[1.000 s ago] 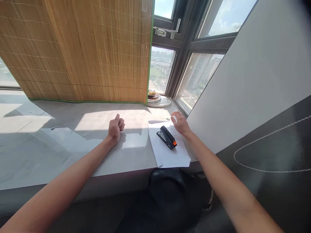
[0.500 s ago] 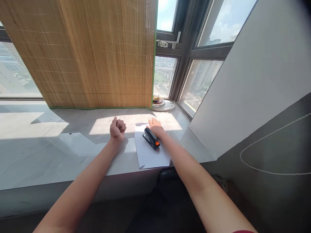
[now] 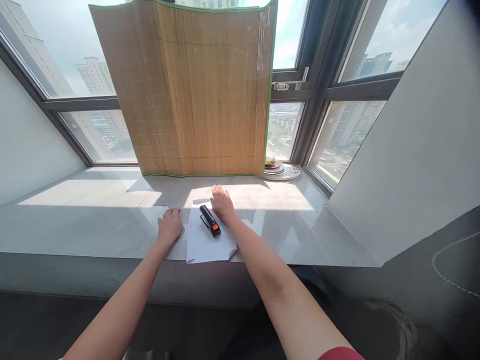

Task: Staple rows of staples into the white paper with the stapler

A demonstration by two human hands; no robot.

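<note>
A sheet of white paper (image 3: 206,242) lies on the grey stone window ledge (image 3: 285,230). On it rests a black stapler (image 3: 209,220) with an orange end. My right hand (image 3: 222,204) lies flat on the paper's far edge, just right of the stapler, fingers stretched out. My left hand (image 3: 169,225) rests palm down on the ledge just left of the paper, fingers loosely spread, holding nothing.
A bamboo blind (image 3: 195,95) with green trim stands against the window behind the paper. A stack of small plates (image 3: 279,169) sits in the window corner. A white wall (image 3: 412,150) slopes in on the right.
The view has pulled back and up. My left fist has opened and lies flat beside the paper. My right hand stays flat on the paper by the stapler.
</note>
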